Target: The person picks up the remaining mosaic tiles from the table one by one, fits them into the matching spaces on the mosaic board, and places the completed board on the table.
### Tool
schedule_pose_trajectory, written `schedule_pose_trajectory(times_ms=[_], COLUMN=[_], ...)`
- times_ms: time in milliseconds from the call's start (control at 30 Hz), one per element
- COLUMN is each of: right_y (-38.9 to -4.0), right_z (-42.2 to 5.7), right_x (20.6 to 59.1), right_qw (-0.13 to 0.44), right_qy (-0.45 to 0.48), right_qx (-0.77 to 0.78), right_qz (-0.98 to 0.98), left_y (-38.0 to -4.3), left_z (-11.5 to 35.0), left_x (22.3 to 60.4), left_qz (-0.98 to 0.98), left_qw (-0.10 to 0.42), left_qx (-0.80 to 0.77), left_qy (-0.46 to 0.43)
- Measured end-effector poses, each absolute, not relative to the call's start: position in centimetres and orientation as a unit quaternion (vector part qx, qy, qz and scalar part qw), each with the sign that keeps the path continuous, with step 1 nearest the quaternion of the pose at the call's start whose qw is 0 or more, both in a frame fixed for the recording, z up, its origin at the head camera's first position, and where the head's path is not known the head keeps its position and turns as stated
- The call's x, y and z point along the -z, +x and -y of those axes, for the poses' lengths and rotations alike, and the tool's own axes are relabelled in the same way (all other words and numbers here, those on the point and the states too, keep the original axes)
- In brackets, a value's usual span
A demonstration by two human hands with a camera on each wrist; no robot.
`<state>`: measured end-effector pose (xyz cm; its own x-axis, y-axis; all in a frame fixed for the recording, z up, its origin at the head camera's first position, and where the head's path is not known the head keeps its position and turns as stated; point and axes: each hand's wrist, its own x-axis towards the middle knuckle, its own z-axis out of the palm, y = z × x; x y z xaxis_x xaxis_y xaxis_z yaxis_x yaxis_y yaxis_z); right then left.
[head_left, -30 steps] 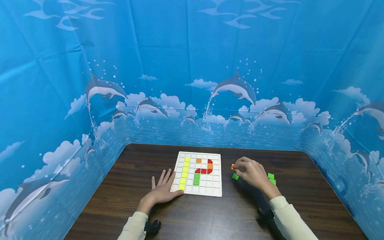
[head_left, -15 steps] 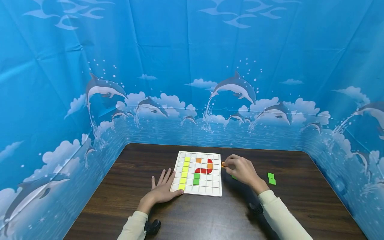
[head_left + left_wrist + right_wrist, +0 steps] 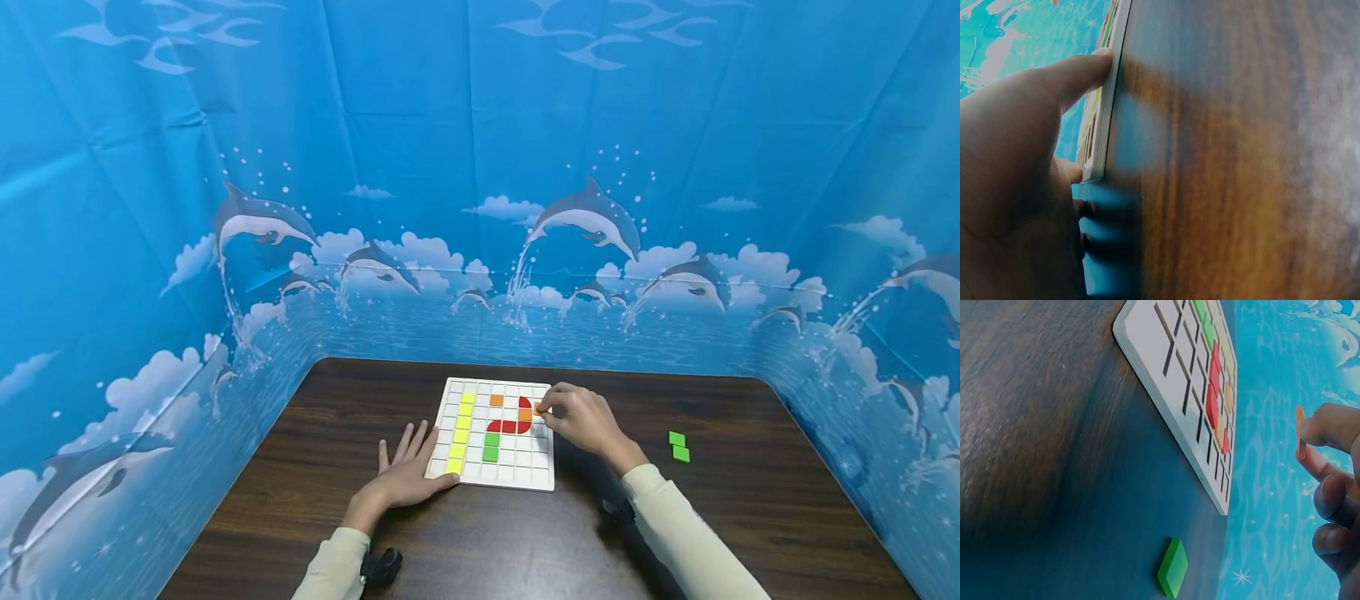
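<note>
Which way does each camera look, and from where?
On the head: forward and down at the board, table and curtain; left hand, right hand and sleeves show.
On the left wrist: at table and board's edge; left hand shows, thumb touching it.
On the right wrist: toward the board and a green tile; right hand shows, orange tile in its grip.
Wrist views share board and curtain.
</note>
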<state>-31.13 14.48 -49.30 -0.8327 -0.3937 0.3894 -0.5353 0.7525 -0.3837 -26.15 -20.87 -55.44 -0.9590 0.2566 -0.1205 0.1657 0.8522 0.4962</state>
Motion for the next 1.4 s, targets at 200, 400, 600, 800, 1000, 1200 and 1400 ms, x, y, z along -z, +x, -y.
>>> schedule_pose_trajectory(times_ms=[200,400,600,800,1000,1200,1400], right_y=[-31.9,-32.6,-33.4,-34.4,-35.3,-36.0,-36.5], right_z=[-13.6,-12.8,-12.0,-11.1,-10.1,-9.3,-8.6], right_x=[49.6,50.1,50.6,50.7,51.0,51.4,52.1], right_qw=[0.132,0.120,0.102,0.088,0.082,0.080,0.081], right_qy=[0.257,0.260,0.256,0.246,0.232,0.223,0.219], right_qx=[-0.240,-0.243,-0.241,-0.247,-0.223,-0.203,-0.198], right_qz=[0.927,0.927,0.930,0.933,0.943,0.950,0.952], left_y=[-26.5,-26.5,-26.5,-26.2,-25.9,-25.9,-26.2], left_z=[21.0,20.9,21.0,20.8,20.8,20.8,20.9], left_x=[55.6,55.6,55.9,55.2,54.8,54.9,55.3], left_qz=[-0.960,-0.962,-0.964,-0.963,-0.957,-0.955,-0.963], left_qw=[0.102,0.105,0.108,0.107,0.101,0.099,0.101], left_qx=[-0.241,-0.232,-0.222,-0.229,-0.251,-0.253,-0.229], left_qy=[0.104,0.095,0.096,0.097,0.106,0.115,0.102])
